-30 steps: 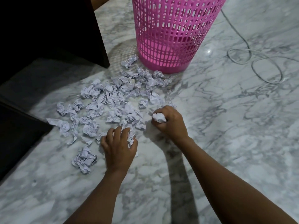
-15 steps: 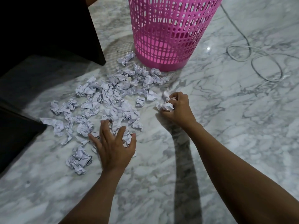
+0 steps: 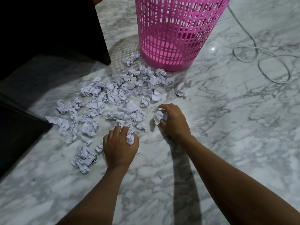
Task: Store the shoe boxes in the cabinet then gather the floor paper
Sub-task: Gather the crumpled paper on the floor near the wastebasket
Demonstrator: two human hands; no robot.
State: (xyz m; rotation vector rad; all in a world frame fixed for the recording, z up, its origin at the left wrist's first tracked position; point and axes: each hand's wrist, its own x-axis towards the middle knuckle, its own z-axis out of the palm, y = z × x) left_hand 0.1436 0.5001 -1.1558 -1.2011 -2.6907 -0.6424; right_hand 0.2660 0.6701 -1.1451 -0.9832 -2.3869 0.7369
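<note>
Paper [image 3: 130, 138] clutched by left hand [image 3: 120, 147] and right hand [image 3: 174, 122].

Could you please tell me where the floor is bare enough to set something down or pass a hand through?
Bare floor lies right of the right hand, up to the pink basket and cable, and beside both forearms. Crowded: crumpled paper spreads from the basket to the left hand and the dark furniture.

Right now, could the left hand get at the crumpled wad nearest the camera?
Probably yes: that wad lies on the floor close beside the left hand with no obstacle between, though the hand grips crumpled paper.
</note>
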